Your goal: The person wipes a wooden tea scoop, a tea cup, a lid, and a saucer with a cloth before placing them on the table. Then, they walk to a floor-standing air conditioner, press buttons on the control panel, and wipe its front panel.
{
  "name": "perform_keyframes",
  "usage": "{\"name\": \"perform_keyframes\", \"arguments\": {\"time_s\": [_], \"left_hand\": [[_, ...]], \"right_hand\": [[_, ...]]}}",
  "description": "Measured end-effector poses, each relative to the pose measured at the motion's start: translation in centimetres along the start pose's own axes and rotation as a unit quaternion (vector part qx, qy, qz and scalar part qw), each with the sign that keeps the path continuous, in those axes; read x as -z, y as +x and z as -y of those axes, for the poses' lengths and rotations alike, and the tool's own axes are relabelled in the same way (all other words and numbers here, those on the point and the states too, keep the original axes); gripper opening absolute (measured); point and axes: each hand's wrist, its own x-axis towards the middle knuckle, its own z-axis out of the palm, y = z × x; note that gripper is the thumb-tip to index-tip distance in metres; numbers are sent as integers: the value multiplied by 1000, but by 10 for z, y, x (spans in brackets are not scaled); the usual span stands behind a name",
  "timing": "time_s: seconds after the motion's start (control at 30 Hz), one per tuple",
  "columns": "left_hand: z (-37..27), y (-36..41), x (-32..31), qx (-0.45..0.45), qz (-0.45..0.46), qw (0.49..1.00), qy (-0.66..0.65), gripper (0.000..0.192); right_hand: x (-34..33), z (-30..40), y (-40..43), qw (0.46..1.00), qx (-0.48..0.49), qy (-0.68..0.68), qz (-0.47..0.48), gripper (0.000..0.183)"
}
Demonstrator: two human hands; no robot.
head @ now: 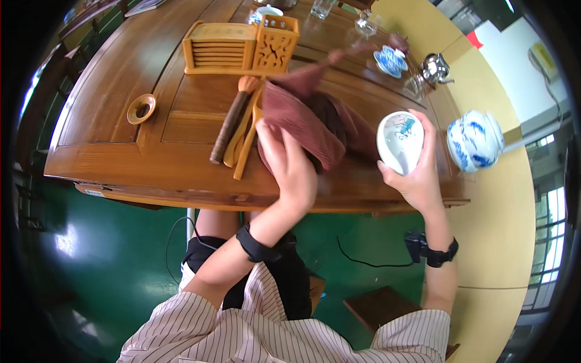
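My left hand (290, 168) grips a reddish-brown cloth (299, 120), which is bunched up and trails away over the wooden table. Part of the fingers is hidden by its folds. In my right hand (420, 177), a white teardrop-shaped ceramic tea dish (401, 143) with a painted motif is tilted so that its hollow faces me. Thumb and fingers pinch it by opposite sides, above the table's right front part. Just left of the cloth lie a tea brush (231, 120) with a dark handle and slim wooden tea tools (247, 140). Cloth and dish are apart.
A wooden stand (220, 47) holds stacked coasters beside a carved tool holder (278, 43). A wooden ring funnel (141, 109) lies left. Toward the right are a blue-and-white lidded bowl (390, 61), a metal teapot (435, 68) and a blue-and-white jar (474, 140). Glassware (366, 22) stands behind.
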Motion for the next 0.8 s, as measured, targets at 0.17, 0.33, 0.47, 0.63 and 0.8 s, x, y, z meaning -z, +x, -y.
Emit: {"name": "perform_keyframes", "arguments": {"time_s": [0.17, 0.33, 0.47, 0.63, 0.8], "left_hand": [[-14, -3, -14, 116, -12, 975, -189, 31], [-5, 0, -7, -29, 153, 986, -60, 36], [0, -6, -10, -39, 175, 984, 6, 45], [-10, -9, 0, 96, 173, 980, -24, 37], [-16, -7, -6, 138, 189, 971, -53, 52]], "right_hand": [[-37, -17, -14, 965, -51, 248, -68, 84], [-78, -24, -5, 943, -44, 300, -135, 83], [-85, -30, -5, 935, -22, 326, -136, 90], [-86, -34, -7, 889, -53, 448, -82, 97], [-82, -33, -8, 836, -62, 543, -47, 89]]}}
